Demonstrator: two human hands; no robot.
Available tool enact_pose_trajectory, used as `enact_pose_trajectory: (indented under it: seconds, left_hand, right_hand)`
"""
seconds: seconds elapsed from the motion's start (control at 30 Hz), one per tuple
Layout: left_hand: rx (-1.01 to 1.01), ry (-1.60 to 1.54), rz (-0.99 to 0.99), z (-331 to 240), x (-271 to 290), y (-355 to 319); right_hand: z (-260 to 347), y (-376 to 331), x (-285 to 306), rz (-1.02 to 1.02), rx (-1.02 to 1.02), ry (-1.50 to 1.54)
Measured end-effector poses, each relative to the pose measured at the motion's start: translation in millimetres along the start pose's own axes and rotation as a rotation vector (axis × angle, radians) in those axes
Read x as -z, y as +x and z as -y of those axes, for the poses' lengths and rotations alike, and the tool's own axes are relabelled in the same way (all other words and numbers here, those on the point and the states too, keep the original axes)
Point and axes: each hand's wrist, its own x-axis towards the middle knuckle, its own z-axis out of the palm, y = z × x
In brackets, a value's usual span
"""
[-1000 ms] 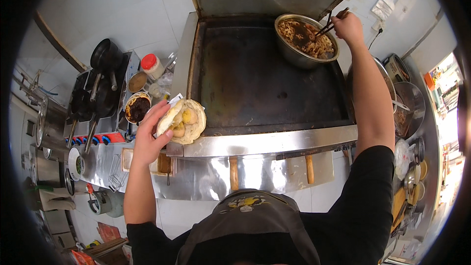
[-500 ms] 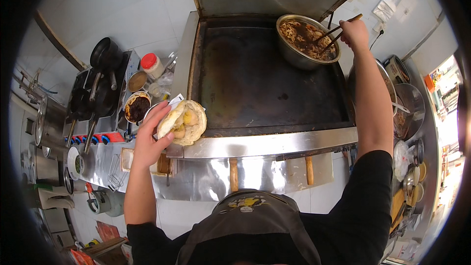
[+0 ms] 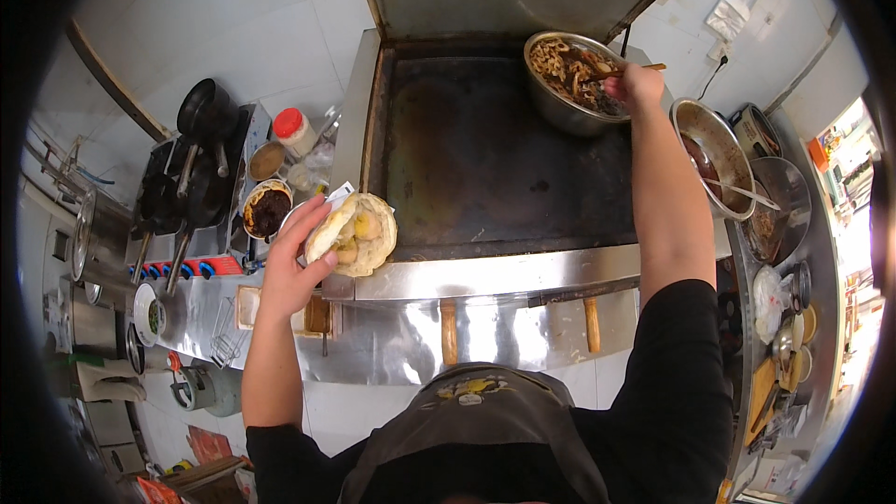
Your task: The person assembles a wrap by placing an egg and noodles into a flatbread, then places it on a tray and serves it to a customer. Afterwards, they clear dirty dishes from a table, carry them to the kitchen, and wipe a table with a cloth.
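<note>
Left of centre, the left hand (image 3: 291, 271) cups a soft, floppy stuffed flatbread (image 3: 353, 235) from beneath; the right hand (image 3: 637, 86), upper right, pinches chopsticks (image 3: 627, 71) over the noodle bowl (image 3: 571, 84).

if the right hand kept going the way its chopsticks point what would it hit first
Most likely the brown shredded food in the metal bowl: the right hand holds chopsticks angled into it. Depth is unclear.

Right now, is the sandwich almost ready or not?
Partly. The split flatbread in the left hand already has round pale pieces inside. The right hand has chopsticks in the metal bowl of brown shredded food. None of that looks to be in the bread yet.
</note>
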Motion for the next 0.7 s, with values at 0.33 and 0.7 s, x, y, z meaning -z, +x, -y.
enact_pose_trajectory:
  seconds: [0.33,0.7]
  left_hand:
    - [-0.013,0.025,0.004,1,0,1]
    - [-0.016,0.020,0.004,1,0,-1]
  right_hand:
    - [28,10,46,0.057,0.041,0.127]
    - [99,-18,69,0.084,0.307,-0.589]
